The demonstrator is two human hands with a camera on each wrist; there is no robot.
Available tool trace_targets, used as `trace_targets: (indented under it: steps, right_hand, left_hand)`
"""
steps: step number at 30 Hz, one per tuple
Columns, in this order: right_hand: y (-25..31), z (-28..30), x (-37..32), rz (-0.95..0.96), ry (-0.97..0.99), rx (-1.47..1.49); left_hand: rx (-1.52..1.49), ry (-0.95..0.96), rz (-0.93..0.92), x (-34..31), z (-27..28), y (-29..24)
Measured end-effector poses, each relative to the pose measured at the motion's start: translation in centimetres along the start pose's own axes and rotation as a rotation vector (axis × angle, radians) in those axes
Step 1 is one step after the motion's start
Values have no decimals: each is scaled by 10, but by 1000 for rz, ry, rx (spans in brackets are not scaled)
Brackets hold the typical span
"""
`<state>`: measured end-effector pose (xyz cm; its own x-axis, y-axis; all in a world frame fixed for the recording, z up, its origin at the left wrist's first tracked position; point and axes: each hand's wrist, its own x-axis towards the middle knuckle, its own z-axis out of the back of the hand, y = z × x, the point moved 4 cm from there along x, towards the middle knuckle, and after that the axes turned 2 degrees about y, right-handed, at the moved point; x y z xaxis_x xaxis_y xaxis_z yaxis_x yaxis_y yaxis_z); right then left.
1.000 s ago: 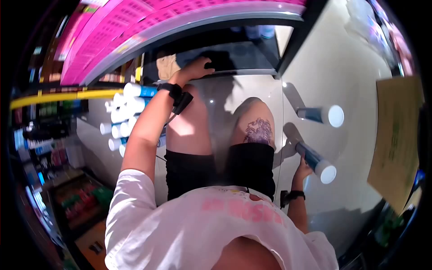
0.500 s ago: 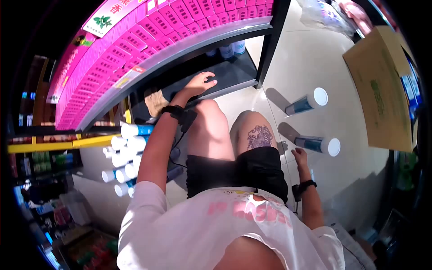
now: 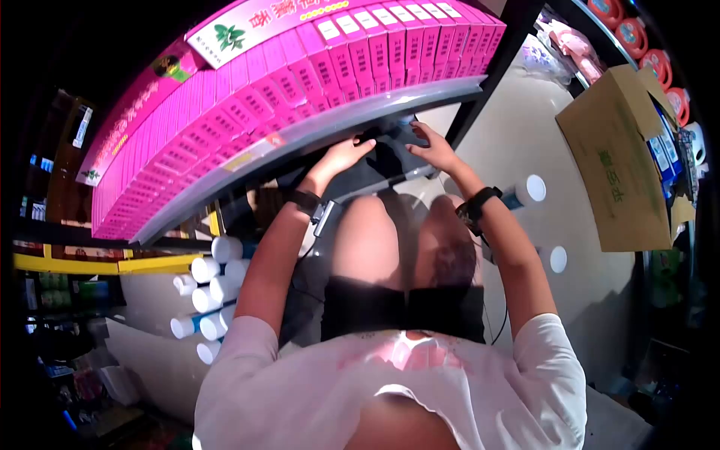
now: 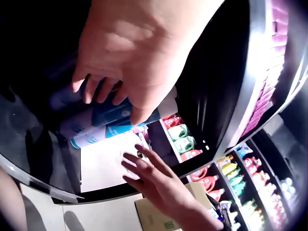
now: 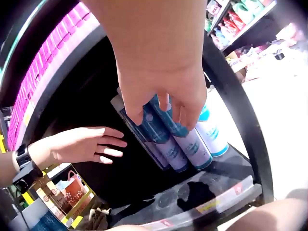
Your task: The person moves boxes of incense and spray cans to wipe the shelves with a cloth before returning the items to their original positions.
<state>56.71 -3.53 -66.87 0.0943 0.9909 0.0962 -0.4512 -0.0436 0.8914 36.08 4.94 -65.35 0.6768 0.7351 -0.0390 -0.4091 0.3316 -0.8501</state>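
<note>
Both hands reach over the low black shelf [image 5: 216, 208] under the pink boxes. My right hand [image 3: 435, 152] has its fingers loosely bent, and in the right wrist view they overlap the upper part of several blue-and-white cans [image 5: 174, 153] standing there. To its left is my left hand [image 3: 346, 156], its fingers spread and nothing in them. In the left wrist view the left palm [image 4: 132, 53] hangs in front of the same cans [image 4: 79, 122]. Two white-capped cans [image 3: 534, 188] stand on the floor to the right.
Pink boxes [image 3: 296, 79] fill the shelf above. White-capped cans [image 3: 208, 295] stand clustered on the floor at left, near a yellow rail [image 3: 150, 265]. An opened cardboard box [image 3: 616, 176] sits at the right. A black shelf post [image 3: 491, 94] rises right of the hands.
My right hand has let go of a can on the right floor and moved forward over the low shelf. The left hand stays over that shelf. The head view has shifted.
</note>
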Motion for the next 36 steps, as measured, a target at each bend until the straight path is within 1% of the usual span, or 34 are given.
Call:
trace_targets:
  steps: [1, 2, 3, 4, 5, 7, 8, 9, 10, 11, 12, 13, 14, 15, 16, 17, 18, 19, 21, 22, 23, 25, 26, 27, 29, 30, 31, 33, 34, 35, 36]
  right_hand:
    - [-3, -4, 18, 35, -58, -73]
    - [-14, -5, 41, 91, -56, -112]
    - [-12, -8, 55, 136, -49, -146]
    - [-15, -7, 62, 117, -33, -64]
    - [-19, -7, 70, 117, -36, -53]
    - [-30, -9, 79, 117, -67, -182]
    - [-30, -8, 76, -82, 61, -67]
    - [-28, -5, 72, -108, 71, -202]
    - [-28, -4, 65, 1, 13, -168]
    - [-28, 0, 56, 112, -50, -143]
    - [-15, 6, 43, 90, 25, -204]
    - [1, 14, 27, 111, -5, -237]
    - [-13, 12, 26, 85, -4, -227]
    - [-28, 10, 24, 56, 2, -217]
    - [-27, 10, 17, 26, -13, -220]
    - [-25, 11, 12, 22, 17, -182]
    - [-28, 9, 11, 44, 8, -187]
    - [-32, 6, 10, 69, -1, -186]
    - [-31, 6, 10, 61, -16, -145]
    - [-30, 5, 11, 55, -39, -107]
    - [-35, 2, 14, 49, -60, -79]
    - [-30, 1, 18, 14, -66, -55]
    - [-32, -1, 22, 61, -116, -63]
    - [-35, -5, 24, 64, -119, -59]
    - [-38, -9, 28, 71, -158, -71]
    - [-33, -9, 26, 63, -163, -62]
    - [-29, -8, 26, 67, -165, -64]
    - [-27, -13, 28, 23, -97, -78]
    - [-25, -14, 28, 26, -96, -82]
    - [-20, -16, 28, 93, -81, -98]
    - [-15, -19, 26, 159, -66, -112]
  left_hand:
    - [78, -25, 7, 13, -4, 0]
    - [118, -23, -73, 25, -3, -12]
    - [155, -12, -141, 33, -5, -18]
    - [-518, -93, -245, 65, -13, 30]
    - [-508, -90, -240, 75, -12, 32]
    - [49, -229, -170, 75, -8, 26]
    - [329, -287, -132, 75, -8, 29]
    - [500, -271, -61, 81, -7, 29]
    - [505, -263, -62, 82, -11, 27]
    - [442, -307, -66, 86, -17, 24]
    - [375, -352, -76, 93, -25, 20]
    - [302, -396, -89, 102, -34, 17]
    - [227, -439, -100, 111, -42, 16]
    - [215, -437, -109, 119, -48, 17]
    - [229, -442, -69, 129, -53, 29]
    - [245, -447, -23, 137, -57, 42]
    - [276, -509, -57, 141, -59, 47]
    - [272, -511, -50, 146, -62, 54]
    - [222, -548, -185, 143, -58, 51]
    - [172, -539, -179, 141, -57, 52]
    - [182, -536, -174, 145, -57, 58]
    - [311, -563, -294, 152, -59, 65]
    - [237, -512, -240, 139, -56, 38]
    - [242, -511, -243, 126, -55, 19]
    - [343, -469, 14, 106, -55, 5]
    - [300, -459, -103, 96, -53, 2]
    - [300, -462, -106, 85, -53, 1]
    - [-108, -359, -181, 64, -56, -1]
    - [-255, -439, -163, 59, -59, 3]
    - [-357, -436, -187, 53, -61, 3]
    - [-317, -444, -203, 46, -61, 3]
